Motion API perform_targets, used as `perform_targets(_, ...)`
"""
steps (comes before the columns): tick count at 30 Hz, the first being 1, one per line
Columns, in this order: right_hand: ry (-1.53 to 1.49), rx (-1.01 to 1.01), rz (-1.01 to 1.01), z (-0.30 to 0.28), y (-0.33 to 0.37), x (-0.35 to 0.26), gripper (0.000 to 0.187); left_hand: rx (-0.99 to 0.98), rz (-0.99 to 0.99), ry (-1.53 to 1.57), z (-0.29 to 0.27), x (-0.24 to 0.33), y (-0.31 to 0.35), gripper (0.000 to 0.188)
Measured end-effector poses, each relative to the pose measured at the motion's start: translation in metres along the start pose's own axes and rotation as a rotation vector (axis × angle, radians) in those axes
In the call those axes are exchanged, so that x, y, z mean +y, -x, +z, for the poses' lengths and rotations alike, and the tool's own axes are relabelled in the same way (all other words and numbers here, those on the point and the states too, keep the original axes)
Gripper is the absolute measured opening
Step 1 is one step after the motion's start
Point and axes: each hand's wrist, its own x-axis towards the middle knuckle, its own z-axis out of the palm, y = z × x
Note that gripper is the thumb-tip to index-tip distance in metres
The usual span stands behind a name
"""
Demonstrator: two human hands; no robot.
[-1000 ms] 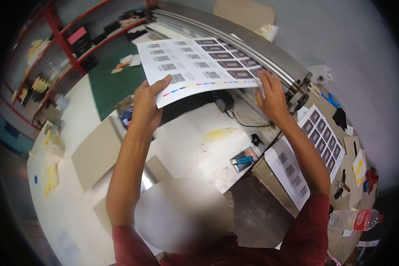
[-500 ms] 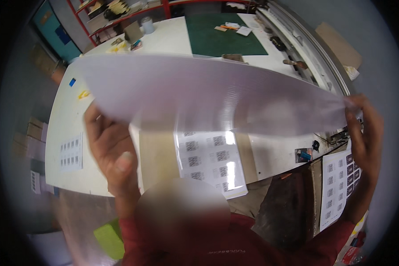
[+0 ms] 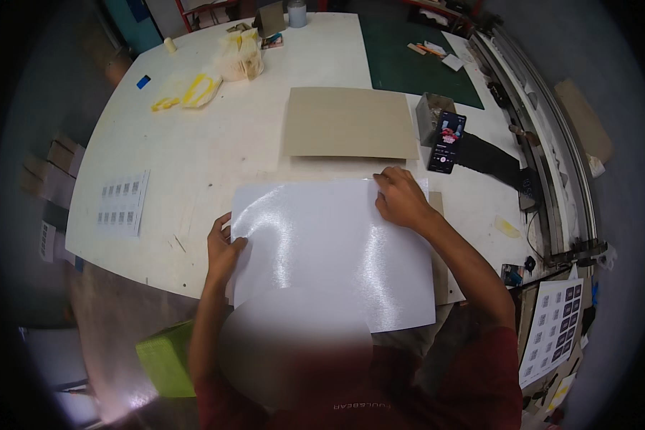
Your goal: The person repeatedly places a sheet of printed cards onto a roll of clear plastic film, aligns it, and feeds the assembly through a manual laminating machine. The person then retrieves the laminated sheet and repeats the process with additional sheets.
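Change since earlier: half a second ago the large sheet is lifted in the air, bowed between both hands and hiding much of the table; now it lies flat, blank glossy side up, on the near part of the table. A second ago its printed side with rows of dark squares faces up near the machine rails.
Glossy white sheet (image 3: 330,251): one, lying on the white table (image 3: 193,172), its near edge hanging past the table's front edge, its far right corner over a thin board that peeks out beside it.
Left hand (image 3: 223,249): one, at the sheet's left edge, thumb on top and fingers tucked under, pinching the edge.
Right hand (image 3: 401,198): one, pressed flat on the sheet's far right corner, fingers together, not closed around anything.
Cardboard panel (image 3: 350,123): one, brown, flat, just beyond the sheet.
Phone (image 3: 446,141): one, screen lit, leaning against a small grey box right of the cardboard.
Green cutting mat (image 3: 416,68): one, at the far right of the table.
Printed label sheets: two counted, one small sheet (image 3: 124,201) on the table's left, one (image 3: 552,326) low at the right.
Yellow-and-white gloves (image 3: 186,91): a loose heap at the far left; the count cannot be told.
Green stool (image 3: 166,357): one, below the table edge.
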Motion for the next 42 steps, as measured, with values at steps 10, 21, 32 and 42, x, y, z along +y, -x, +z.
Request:
perform_targets(10, 0.194, 0.067, -0.041, -0.004, -0.056, 0.030, 0.068, 0.206, 0.319, -0.304, 0.004, 0.007, 0.006, 0.064)
perform_targets(21, 0.237, 0.130, -0.105, -0.035, -0.068, 0.043, 0.048, -0.083, 0.614, -0.324, 0.081, 0.032, 0.049, 0.045)
perform_targets(32, -0.815, 0.499, 0.742, -0.092, 0.114, -0.048, 0.045, -0.093, 0.681, -0.238, 0.114, 0.051, 0.015, 0.031)
perform_targets(42, -1.047, 0.354, 0.961, -0.037, 0.181, -0.077, 0.045, -0.335, 0.791, -0.778, 0.130, 0.030, 0.008, 0.044)
